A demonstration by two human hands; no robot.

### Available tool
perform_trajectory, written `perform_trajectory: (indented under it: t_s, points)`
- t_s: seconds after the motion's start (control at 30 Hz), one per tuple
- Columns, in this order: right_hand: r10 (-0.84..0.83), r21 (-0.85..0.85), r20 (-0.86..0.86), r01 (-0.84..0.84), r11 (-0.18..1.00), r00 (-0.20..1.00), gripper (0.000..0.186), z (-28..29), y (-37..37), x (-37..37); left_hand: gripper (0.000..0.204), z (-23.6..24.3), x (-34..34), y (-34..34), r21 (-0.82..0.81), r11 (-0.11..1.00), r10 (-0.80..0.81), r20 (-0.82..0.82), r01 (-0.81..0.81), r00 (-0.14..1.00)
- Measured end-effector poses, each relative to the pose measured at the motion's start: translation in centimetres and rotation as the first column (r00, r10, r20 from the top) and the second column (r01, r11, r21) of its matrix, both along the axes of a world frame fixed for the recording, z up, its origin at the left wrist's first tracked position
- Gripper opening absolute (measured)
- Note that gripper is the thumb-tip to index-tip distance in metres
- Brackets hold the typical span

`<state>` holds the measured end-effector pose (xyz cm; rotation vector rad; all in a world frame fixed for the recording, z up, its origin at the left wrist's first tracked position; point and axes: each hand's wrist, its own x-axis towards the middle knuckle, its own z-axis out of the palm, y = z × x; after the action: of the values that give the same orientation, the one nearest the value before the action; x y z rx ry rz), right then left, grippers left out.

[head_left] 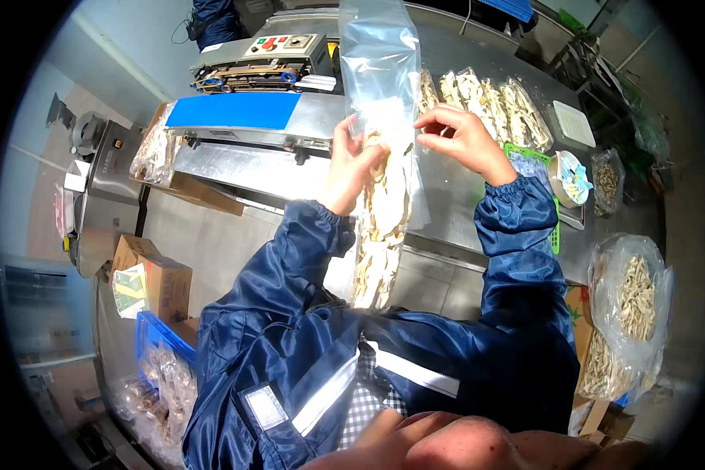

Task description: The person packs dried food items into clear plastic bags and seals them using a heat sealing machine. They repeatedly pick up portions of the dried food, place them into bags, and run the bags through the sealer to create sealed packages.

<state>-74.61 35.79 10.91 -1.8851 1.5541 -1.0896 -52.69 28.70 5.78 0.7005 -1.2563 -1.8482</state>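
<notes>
A long clear plastic bag (380, 47) stretches away from my body, its far part flat and without contents. Pale, dried, curled strips (382, 207) fill its near part, which hangs over the table's front edge toward my chest. My left hand (351, 168) grips the bag's left side, the thumb lying across the front over the strips. On the opposite side, the curled fingers and thumb of my right hand (464, 139) pinch the bag's right edge, just above the strips' upper end. The exact contact of the right fingertips is hard to see.
A sealing machine (262, 63) with a blue-topped conveyor (231, 111) stands left on the metal table. Filled bags (493, 106) lie right, beside a white tray (573, 124), a green basket (556, 227) and a bowl (569, 178). Cardboard boxes (164, 286) and a large filled bag (630, 305) flank me.
</notes>
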Motion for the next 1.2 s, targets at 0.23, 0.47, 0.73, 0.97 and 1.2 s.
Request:
perform_trajectory:
  t_s: [0.23, 0.47, 0.73, 0.97, 1.2]
  points:
    - [0.100, 0.134, 0.213, -0.130, 0.982, 0.972, 0.022, -0.5, -0.1, -0.4, 0.080, 1.0, -0.1, 0.6, -0.020, 0.999, -0.026, 0.014, 0.027, 1.000]
    - [0.053, 0.224, 0.365, -0.142, 0.964, 0.930, 0.023, 0.1, 0.0, -1.1, 0.079, 1.1, -0.3, 0.7, -0.051, 0.997, -0.051, 0.081, 0.055, 0.995]
    - [0.000, 0.010, 0.181, -0.001, 1.000, 0.983, 0.034, -1.0, -0.3, 0.8, 0.078, 1.9, -0.1, 0.6, -0.069, 0.998, -0.012, 0.022, 0.013, 1.000]
    - [-0.155, 0.148, 0.518, 0.091, 0.985, 0.841, 0.034, -1.8, 0.0, 4.5, 0.082, 2.1, 0.4, 0.3, -0.030, 0.999, -0.023, 0.065, 0.025, 0.998]
    - [-0.117, 0.159, 0.528, 0.038, 0.987, 0.841, 0.033, -1.8, -0.3, 4.4, 0.083, 1.8, 0.8, -0.4, -0.092, 0.995, -0.021, 0.107, 0.031, 0.994]
